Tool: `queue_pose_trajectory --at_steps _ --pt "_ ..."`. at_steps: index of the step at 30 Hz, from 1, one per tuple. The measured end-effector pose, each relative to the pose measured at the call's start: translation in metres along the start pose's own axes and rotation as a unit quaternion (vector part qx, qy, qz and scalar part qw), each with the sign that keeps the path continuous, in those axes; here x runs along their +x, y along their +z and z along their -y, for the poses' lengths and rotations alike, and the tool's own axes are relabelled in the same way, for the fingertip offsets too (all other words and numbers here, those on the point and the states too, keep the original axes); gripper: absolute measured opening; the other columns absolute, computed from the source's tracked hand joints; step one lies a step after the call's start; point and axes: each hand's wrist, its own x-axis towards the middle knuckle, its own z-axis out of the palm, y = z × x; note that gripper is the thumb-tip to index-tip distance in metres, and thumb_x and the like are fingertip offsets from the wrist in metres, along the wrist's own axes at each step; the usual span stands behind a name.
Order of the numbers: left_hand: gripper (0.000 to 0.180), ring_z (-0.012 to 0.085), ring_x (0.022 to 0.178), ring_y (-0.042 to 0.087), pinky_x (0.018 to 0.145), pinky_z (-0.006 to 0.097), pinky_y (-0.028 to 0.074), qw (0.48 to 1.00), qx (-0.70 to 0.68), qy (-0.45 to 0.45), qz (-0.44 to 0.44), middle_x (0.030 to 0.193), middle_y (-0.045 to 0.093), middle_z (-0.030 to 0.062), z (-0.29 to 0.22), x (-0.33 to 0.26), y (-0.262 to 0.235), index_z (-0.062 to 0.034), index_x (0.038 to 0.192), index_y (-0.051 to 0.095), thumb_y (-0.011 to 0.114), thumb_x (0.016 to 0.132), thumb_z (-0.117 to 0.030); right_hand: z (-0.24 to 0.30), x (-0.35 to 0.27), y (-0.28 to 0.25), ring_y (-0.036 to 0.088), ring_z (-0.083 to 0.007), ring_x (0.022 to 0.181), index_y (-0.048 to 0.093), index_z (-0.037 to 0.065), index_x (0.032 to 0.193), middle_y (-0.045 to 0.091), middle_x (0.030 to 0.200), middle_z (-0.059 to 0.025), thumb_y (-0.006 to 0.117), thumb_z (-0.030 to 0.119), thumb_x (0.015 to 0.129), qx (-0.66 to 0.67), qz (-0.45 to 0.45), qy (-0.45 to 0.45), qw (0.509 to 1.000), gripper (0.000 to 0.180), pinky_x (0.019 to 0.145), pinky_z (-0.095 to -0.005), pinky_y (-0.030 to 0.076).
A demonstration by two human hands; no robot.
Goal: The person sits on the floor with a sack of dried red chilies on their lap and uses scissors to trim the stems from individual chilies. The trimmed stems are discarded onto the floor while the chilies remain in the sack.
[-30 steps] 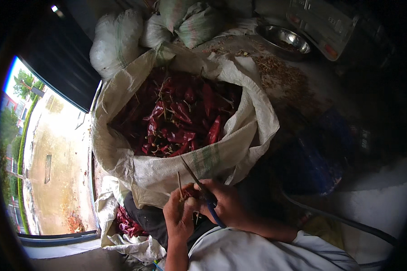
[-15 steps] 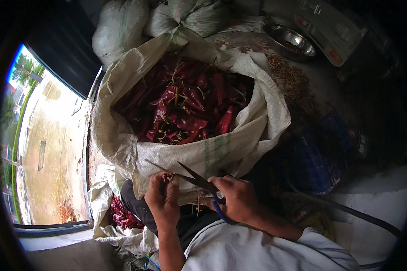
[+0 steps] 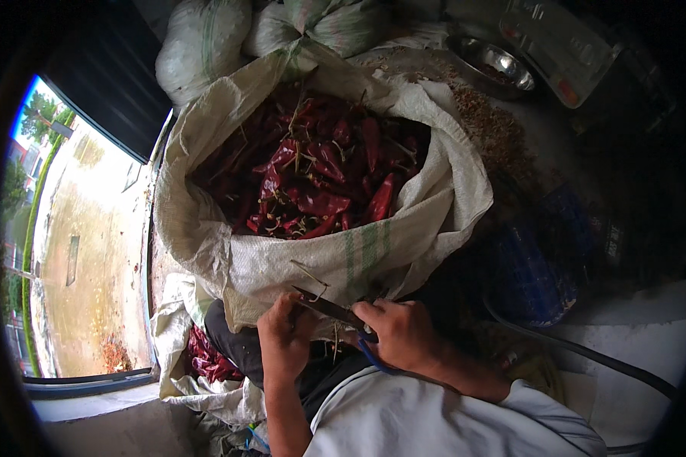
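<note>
My right hand (image 3: 402,332) is wrapped round the dark handles of a pair of scissors (image 3: 326,308). The blades point left and now lie together. Just at their tips, my left hand (image 3: 286,333) pinches a dried red chili, mostly hidden by the fingers. Above the blades, thin pale stems (image 3: 309,273) show against the sack cloth. A big white woven sack (image 3: 282,263) stands open in front of both hands, its rim rolled outward. Wrinkled dried red chilies (image 3: 320,202) with stems fill it.
Beside my left leg a smaller white sack (image 3: 177,305) holds more red chilies (image 3: 209,358). Stuffed sacks (image 3: 203,53) stand at the back. A metal bowl (image 3: 492,65) and scattered bits (image 3: 492,129) lie far right, a blue crate (image 3: 537,278) nearer. A doorway opens left.
The scissor blades have gone from spread to together at my left fingertips. Thin pale stems now show above them. My left hand has moved slightly right.
</note>
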Motion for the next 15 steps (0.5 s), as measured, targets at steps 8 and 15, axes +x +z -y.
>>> queue_pose_trajectory --at_steps 8,15 --pt "0.011 0.0074 0.066 0.053 0.059 0.023 0.042 0.992 -0.112 -0.046 0.027 0.078 0.057 -0.0017 0.001 0.001 -0.003 -0.0001 0.093 0.061 0.068 0.084 -0.002 -0.006 0.001 0.005 0.046 -0.0092 0.056 0.057 0.005 0.099 0.050 0.068 0.0011 0.070 0.031 0.091 0.613 0.228 0.106 0.749 0.031 0.053 -0.0260 0.039" --pt "0.020 0.0164 0.059 0.059 0.052 0.028 0.046 0.923 -0.379 0.020 0.067 0.081 0.063 0.0099 0.031 -0.004 0.010 0.0038 0.095 0.064 0.071 0.084 -0.011 -0.013 -0.018 0.035 0.039 -0.0022 0.052 0.053 0.003 0.106 0.045 0.067 0.0041 0.067 0.029 0.093 0.810 0.292 0.073 0.504 0.032 0.045 -0.0190 0.028"
